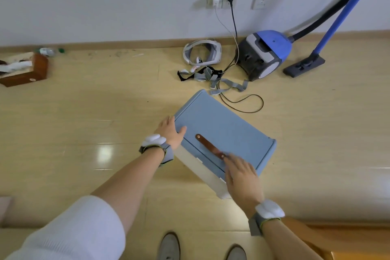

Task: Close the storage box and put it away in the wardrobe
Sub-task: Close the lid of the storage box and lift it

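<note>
A storage box (211,177) with pale walls and a blue lid (228,129) stands on the wooden floor in front of me, turned at an angle. The lid lies flat on the box. A brown leather strap handle (207,145) runs across the lid's near part. My left hand (170,132) rests flat on the lid's left corner, fingers spread over the edge. My right hand (242,177) lies on the lid's near edge, its fingertips at the strap's near end and slightly blurred. No wardrobe is in view.
A blue vacuum cleaner (263,55) with hose and floor head (304,65) stands by the wall at the right. A white headset (202,51), grey straps (211,78) and a black cable (242,105) lie just behind the box. A brown tissue box (25,69) sits far left.
</note>
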The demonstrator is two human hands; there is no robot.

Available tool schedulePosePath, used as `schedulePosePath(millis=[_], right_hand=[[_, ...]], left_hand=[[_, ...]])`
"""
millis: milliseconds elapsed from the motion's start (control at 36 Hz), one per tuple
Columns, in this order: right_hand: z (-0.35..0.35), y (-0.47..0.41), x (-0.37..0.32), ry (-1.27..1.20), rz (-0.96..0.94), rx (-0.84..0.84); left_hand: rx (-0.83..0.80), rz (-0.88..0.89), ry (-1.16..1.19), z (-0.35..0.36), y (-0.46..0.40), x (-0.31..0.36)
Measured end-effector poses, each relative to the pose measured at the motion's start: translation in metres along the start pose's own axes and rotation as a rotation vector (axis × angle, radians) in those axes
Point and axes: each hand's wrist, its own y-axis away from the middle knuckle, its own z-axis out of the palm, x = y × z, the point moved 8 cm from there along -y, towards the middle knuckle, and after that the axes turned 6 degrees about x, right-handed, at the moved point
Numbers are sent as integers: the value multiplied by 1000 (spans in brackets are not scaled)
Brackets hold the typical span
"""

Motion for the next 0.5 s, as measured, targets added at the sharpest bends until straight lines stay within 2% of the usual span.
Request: schedulePosePath(millis=[56, 111, 195, 278, 361, 500], right_hand=[[-8, -6, 31, -60, 234, 95], [-11, -4, 67, -128, 571, 144], [6, 3, 103, -295, 961, 97], [21, -4, 117, -378, 1097, 30], [30, -15, 127, -435, 1179, 125], [47, -22, 138, -446, 1265, 162]], left_hand=[[-10, 0, -3, 1, -10, 8], [-24, -11, 22, 1, -18, 14], [-51, -41, 81, 6, -31, 20], [-39, -65, 78, 6, -40, 22], [16, -62, 59, 10, -52, 23], [85, -43, 17, 21, -74, 20]])
